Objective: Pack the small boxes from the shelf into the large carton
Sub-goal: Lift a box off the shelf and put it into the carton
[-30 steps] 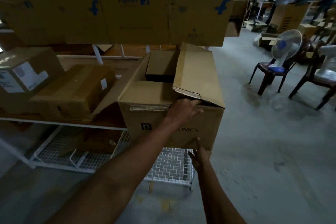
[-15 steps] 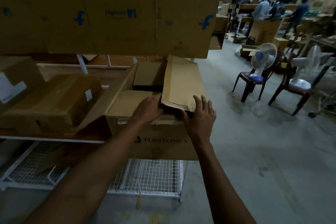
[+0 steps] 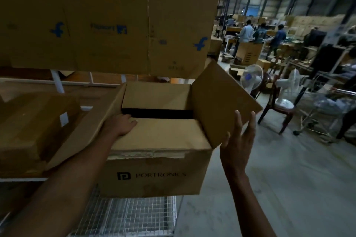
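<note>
The large brown carton (image 3: pixel 154 175) marked PORTRONICS stands at the shelf's right end. Its near and far top flaps are folded in, with a dark gap between them. My left hand (image 3: pixel 120 125) rests flat on the near flap, fingers reaching toward the gap. My right hand (image 3: pixel 238 140) holds the lower edge of the raised right flap (image 3: pixel 221 102) with straight fingers behind it. A small brown box (image 3: pixel 34 123) with a white label lies on the shelf (image 3: pixel 21 179) to the carton's left.
Flattened cardboard sheets (image 3: pixel 107 21) with blue logos hang above the shelf. A white wire rack (image 3: pixel 131 217) sits below the carton. To the right, chairs carry fans (image 3: pixel 250 79). Several people (image 3: pixel 246 32) work at tables in the far background.
My right hand has lifted the right flap from lying over the carton to standing up. The left hand moved further onto the near flap. The view came closer.
</note>
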